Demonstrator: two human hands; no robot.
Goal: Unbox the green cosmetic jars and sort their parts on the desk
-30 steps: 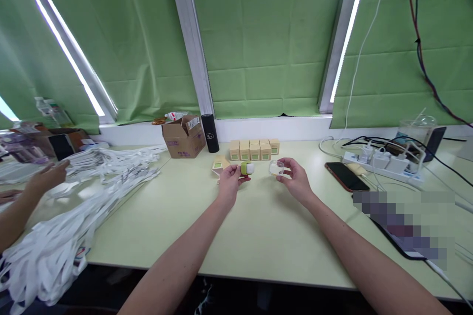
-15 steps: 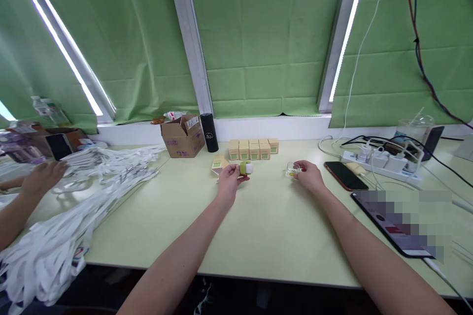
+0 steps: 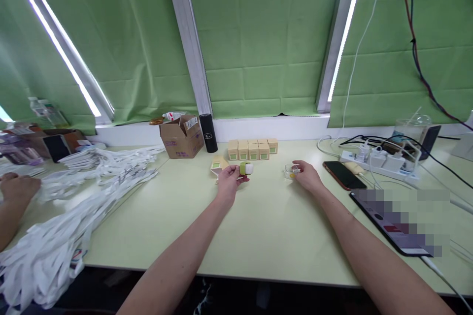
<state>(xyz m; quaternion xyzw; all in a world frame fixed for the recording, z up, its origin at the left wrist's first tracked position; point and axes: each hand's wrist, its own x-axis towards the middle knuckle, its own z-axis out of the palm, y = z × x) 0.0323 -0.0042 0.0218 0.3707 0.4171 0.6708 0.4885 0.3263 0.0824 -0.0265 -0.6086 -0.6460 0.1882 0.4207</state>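
Observation:
My left hand [image 3: 229, 180] is closed on a small green and white item [image 3: 245, 168], held just above the table. Beside that hand, an open small cardboard box [image 3: 218, 163] lies tilted on the tabletop. My right hand [image 3: 307, 175] pinches a small clear plastic piece [image 3: 291, 172] with a yellow spot on it, low over the table. Behind both hands, several small tan boxes [image 3: 253, 150] with green labels stand grouped together.
White straps [image 3: 74, 211] spread over the left of the table [image 3: 266, 236]. At the back are a brown carton [image 3: 183, 140] and black cylinder [image 3: 209, 133]. A phone [image 3: 343, 175], tablet [image 3: 391, 224] and power strip [image 3: 380, 165] lie right. Another person's hand [image 3: 18, 187] is far left.
The clear piece in my right hand has turned slightly and shifted left. The other person's hand has moved left, away from the straps. My left hand is nearly unchanged.

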